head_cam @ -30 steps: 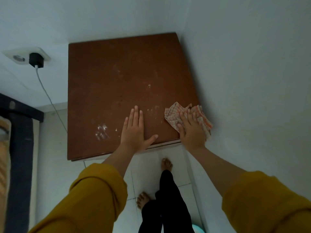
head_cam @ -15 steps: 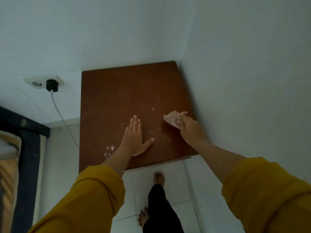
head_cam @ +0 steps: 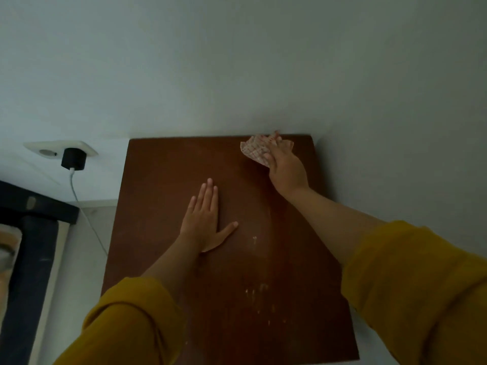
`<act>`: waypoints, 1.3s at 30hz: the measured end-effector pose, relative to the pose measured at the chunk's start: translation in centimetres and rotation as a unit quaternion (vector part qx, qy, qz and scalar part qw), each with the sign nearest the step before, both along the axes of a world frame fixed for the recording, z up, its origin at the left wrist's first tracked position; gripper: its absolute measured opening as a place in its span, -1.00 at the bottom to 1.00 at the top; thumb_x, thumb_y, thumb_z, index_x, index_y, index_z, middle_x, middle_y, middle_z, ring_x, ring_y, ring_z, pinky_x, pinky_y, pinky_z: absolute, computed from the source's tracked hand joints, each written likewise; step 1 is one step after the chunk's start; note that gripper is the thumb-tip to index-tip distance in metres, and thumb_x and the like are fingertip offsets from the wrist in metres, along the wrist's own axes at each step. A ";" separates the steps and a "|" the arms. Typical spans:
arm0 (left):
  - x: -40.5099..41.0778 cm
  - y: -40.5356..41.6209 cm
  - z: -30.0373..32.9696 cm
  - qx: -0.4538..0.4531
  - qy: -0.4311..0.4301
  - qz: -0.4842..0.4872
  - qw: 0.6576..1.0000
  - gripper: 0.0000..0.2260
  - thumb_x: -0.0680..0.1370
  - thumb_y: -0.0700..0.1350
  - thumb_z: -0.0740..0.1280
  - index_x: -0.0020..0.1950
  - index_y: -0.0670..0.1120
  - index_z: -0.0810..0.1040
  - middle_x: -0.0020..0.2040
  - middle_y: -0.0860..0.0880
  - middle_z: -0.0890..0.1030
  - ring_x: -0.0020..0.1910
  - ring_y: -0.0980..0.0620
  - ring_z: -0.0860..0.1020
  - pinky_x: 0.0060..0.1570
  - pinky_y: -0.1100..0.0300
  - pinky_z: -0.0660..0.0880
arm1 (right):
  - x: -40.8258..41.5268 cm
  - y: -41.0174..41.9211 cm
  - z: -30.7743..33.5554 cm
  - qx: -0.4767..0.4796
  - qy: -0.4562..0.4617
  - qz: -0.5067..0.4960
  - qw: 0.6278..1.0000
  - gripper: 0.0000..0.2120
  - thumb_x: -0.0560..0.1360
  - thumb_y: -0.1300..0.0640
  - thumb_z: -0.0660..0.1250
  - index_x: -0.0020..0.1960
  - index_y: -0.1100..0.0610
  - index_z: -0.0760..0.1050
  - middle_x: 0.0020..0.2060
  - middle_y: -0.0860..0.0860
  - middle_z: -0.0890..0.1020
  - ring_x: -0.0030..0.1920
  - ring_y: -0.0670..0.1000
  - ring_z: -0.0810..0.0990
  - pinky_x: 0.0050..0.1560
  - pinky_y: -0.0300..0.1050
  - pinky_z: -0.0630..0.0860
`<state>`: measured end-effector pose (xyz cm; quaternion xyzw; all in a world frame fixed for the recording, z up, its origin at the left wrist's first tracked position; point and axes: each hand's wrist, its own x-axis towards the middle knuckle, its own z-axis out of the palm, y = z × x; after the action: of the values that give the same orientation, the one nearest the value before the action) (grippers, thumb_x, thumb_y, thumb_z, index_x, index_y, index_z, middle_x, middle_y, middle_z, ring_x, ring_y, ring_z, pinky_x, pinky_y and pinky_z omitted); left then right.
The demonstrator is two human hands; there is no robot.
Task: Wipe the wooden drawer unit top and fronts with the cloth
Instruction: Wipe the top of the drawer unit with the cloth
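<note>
The brown wooden drawer unit top (head_cam: 163, 180) fills the lower middle of the view, set in a corner of white walls. A red-and-white checked cloth (head_cam: 255, 150) lies pressed flat at the far right corner of the top, under the fingers of my right hand (head_cam: 286, 168). My left hand (head_cam: 205, 219) rests flat on the middle of the top, fingers spread, holding nothing. Pale specks and smears (head_cam: 254, 291) mark the near part of the top. The drawer fronts are out of view.
White walls close the unit in at the back and right. A wall socket (head_cam: 47, 151) with a black charger (head_cam: 73, 159) and white cable (head_cam: 87, 219) sits to the left. A dark bed frame (head_cam: 34, 233) stands at far left.
My right hand has pushed the cloth from the near right edge up to the far right corner. The left hand has stayed flat. The view has shifted closer over the top.
</note>
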<state>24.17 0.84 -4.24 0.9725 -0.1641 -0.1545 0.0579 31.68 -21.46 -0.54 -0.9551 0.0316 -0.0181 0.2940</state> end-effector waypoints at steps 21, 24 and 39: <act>0.5 -0.1 -1.1 -0.014 -0.041 0.004 0.999 -0.08 0.41 0.46 -0.02 0.52 -0.15 -0.18 0.53 -0.08 -0.24 0.50 -0.01 -0.25 0.42 0.01 -0.20 | 0.9 2.2 -5.1 -0.136 0.155 0.007 0.979 -0.52 0.59 -0.21 -0.13 0.50 -0.25 -0.07 0.54 -0.04 -0.20 0.50 0.13 -0.34 0.37 0.29 -0.38; -0.1 -0.2 -0.7 -0.009 -0.032 0.003 0.999 -0.05 0.40 0.48 -0.04 0.52 -0.17 -0.17 0.53 -0.10 -0.24 0.50 -0.03 -0.26 0.43 -0.01 -0.19 | -3.1 2.5 -5.0 -0.128 0.147 0.006 0.981 -0.53 0.58 -0.21 -0.12 0.48 -0.27 -0.07 0.54 -0.05 -0.20 0.50 0.12 -0.34 0.38 0.29 -0.36; -19.3 2.1 0.4 -0.023 0.023 -0.077 0.997 0.23 0.17 0.62 0.07 0.50 -0.18 -0.25 0.50 -0.10 -0.33 0.47 -0.03 -0.34 0.44 -0.06 -0.21 | -24.2 4.9 -5.3 -0.142 0.128 -0.021 0.981 -0.52 0.56 -0.21 -0.08 0.48 -0.28 -0.01 0.55 -0.03 -0.12 0.53 0.14 -0.23 0.41 0.33 -0.25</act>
<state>4.85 2.90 -3.87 0.9517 -0.2406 -0.1766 0.0723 7.44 -16.59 -5.84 -0.9806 0.0866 0.0940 0.1488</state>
